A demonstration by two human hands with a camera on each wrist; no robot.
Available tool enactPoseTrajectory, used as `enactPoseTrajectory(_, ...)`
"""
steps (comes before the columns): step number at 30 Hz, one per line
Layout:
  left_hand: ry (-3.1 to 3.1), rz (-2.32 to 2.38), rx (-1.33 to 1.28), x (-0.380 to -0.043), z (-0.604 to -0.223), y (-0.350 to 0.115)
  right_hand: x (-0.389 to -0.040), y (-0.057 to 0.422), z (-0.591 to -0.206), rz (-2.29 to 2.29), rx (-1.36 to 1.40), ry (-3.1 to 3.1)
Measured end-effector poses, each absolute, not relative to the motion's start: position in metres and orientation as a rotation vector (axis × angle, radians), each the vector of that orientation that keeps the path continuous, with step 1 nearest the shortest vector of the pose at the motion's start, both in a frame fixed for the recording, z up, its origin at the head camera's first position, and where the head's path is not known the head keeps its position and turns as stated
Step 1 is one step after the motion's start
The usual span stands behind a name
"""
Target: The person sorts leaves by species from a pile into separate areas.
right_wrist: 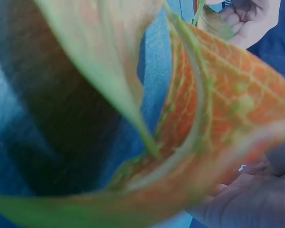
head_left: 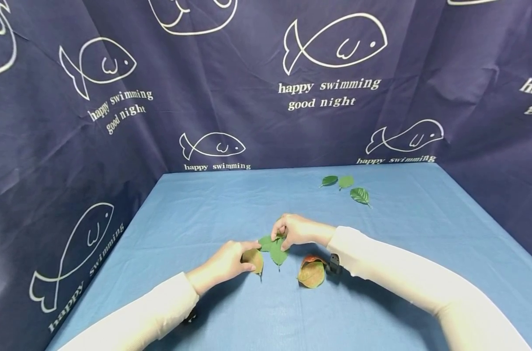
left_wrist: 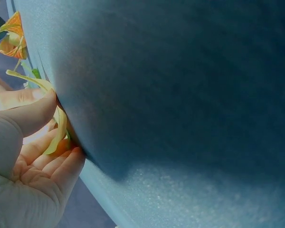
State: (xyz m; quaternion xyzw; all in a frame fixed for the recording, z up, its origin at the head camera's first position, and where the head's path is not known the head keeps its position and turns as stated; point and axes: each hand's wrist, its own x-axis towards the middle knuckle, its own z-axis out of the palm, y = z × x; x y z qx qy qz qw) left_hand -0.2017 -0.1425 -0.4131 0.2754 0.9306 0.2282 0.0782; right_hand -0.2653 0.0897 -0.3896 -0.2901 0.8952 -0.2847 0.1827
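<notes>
In the head view my left hand [head_left: 224, 261] has its thumb and fingers around a yellow leaf [head_left: 254, 261] at the middle of the blue table. The left wrist view shows that yellow leaf [left_wrist: 61, 130] edge-on, curved between thumb and fingers. My right hand [head_left: 300, 229] reaches in from the right and pinches a green leaf [head_left: 278, 253] near its top. Another green leaf [head_left: 265, 243] lies between the hands, its edge by my left fingertips. Below my right wrist rest a yellow-orange leaf [head_left: 311, 275] and a curled red-orange leaf [head_left: 314, 259].
Towards the back right of the blue-covered table [head_left: 230, 204] lie a dark green leaf [head_left: 329, 181], a lighter one [head_left: 346, 182] and a striped one [head_left: 360, 195]. Dark blue cloth [head_left: 257, 117] with white fish drawings hangs behind and at both sides. The orange leaf [right_wrist: 237, 90] fills much of the right wrist view.
</notes>
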Motion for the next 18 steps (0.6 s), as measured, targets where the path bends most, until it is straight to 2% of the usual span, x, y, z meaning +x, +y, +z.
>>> enactPoseTrajectory(18, 2.798, 0.679, 0.835, -0.2002, -0.4121, -0.1428, -0.2655, 0.0889, -0.3923, -0.838, -0.931, 2.509)
